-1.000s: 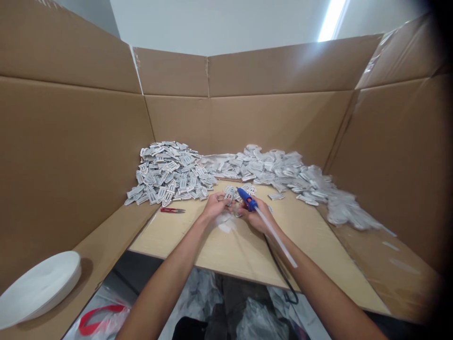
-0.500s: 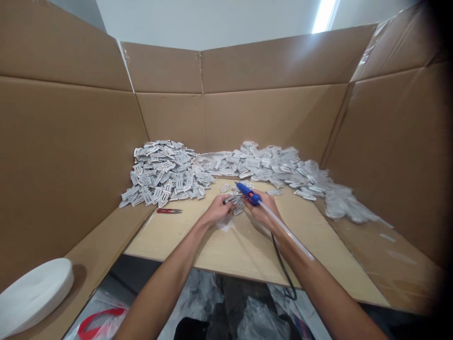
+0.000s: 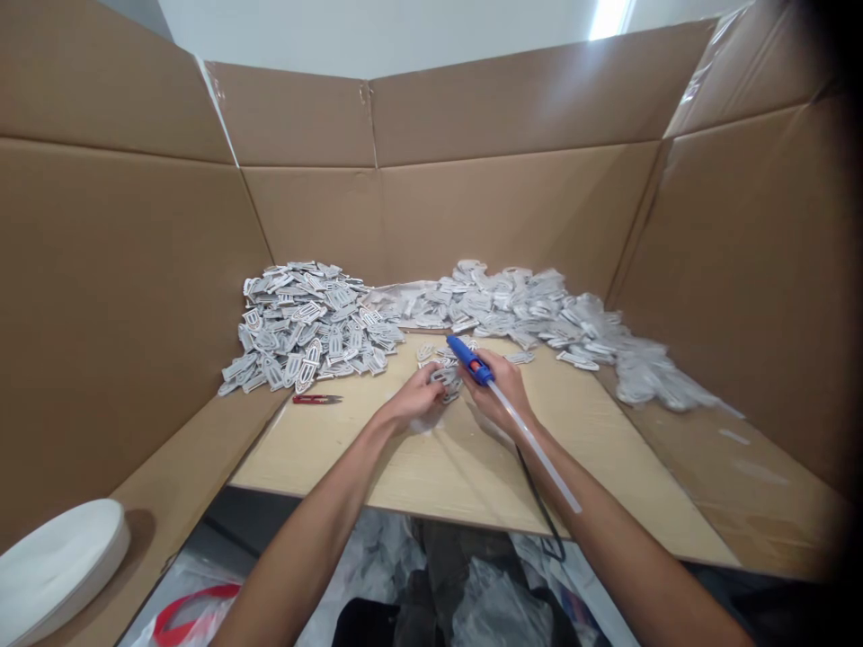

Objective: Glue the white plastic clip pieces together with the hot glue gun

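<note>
A blue glue gun [image 3: 473,363] with a long clear glue stick out of its back is gripped in my right hand [image 3: 500,392], its tip pointing up and left. My left hand [image 3: 416,396] pinches a grey and white flat piece [image 3: 446,383] just left of the gun. A few similar pieces [image 3: 424,351] lie on the wooden board [image 3: 404,467] behind my hands. To the left rises a large heap of the same pieces [image 3: 316,323]. Red thread snips [image 3: 316,399] rest in front of that heap.
Plastic-wrapped pieces [image 3: 526,301] are piled along the back and right. Cardboard walls [image 3: 512,207] surround the board. A white round container [image 3: 60,562] stands at lower left. The gun's black cord [image 3: 539,503] hangs over the front edge, above plastic bags [image 3: 499,611].
The view has shifted slightly. My left hand now holds a piece raised more clearly beside the gun. My right hand keeps its grip on the glue gun.
</note>
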Available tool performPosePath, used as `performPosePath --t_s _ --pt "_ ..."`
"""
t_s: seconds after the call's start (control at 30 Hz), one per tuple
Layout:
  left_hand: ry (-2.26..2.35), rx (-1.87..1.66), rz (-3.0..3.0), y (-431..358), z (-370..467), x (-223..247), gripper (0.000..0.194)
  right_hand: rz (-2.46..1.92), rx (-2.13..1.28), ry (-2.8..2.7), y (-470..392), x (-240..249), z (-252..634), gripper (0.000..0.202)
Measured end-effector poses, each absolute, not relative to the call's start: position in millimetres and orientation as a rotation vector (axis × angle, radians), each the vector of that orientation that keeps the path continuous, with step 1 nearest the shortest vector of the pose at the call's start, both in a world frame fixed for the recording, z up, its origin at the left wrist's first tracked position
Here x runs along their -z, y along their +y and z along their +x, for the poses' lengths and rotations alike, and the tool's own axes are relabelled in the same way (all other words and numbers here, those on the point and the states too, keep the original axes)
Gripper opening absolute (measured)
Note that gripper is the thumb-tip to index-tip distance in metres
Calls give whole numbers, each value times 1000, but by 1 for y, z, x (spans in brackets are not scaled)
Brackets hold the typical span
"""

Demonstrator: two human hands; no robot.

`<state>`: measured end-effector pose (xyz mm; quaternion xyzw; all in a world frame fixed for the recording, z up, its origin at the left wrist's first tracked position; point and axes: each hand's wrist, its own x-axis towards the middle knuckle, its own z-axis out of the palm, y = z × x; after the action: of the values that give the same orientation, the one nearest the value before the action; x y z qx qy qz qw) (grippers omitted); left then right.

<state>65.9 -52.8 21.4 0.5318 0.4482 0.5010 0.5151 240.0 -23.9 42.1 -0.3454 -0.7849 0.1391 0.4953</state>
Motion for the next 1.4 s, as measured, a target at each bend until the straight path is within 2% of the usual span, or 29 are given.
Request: performPosePath --t_s 0.4,0.73,1.1,1.4 --pt "1057 -1212 1220 -51 67 -21 32 -873 -408 -1817 -23 -43 240 16" --pt "1020 -1204 1243 -47 66 -21 28 -782 -297 -1889 -24 -41 239 16" --pt "940 -1212 1262 -44 69 -18 29 -676 -237 -1900 -19 -35 239 5" --pt "918 -1236 1256 -45 72 -17 34 -708 -324 -1979 -28 -37 234 6"
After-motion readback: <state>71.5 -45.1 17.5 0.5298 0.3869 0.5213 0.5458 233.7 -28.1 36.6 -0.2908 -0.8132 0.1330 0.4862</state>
